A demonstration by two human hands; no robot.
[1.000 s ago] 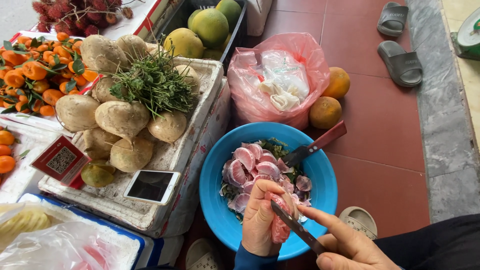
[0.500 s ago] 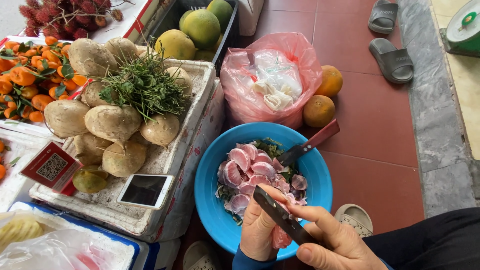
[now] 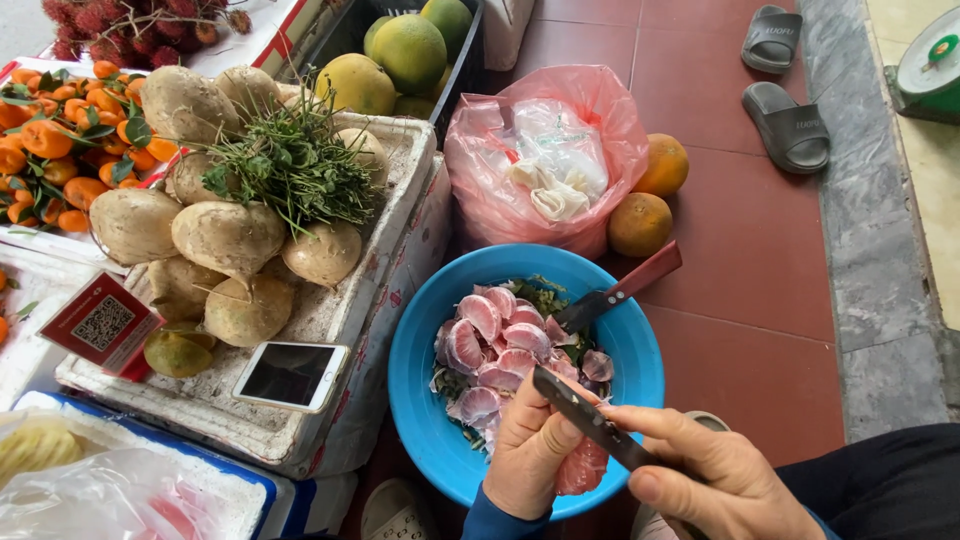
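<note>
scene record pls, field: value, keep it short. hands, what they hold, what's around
left hand: grips a pink fruit segment over the blue basin
right hand: holds a dark knife, blade against the segment
basin contents: peeled pink segments, green scraps, a second knife with a red-brown handle
left of basin: white foam box with tan tubers, green herbs, a phone
behind basin: pink plastic bag, two oranges
floor: two grey slippers on red tiles
</note>
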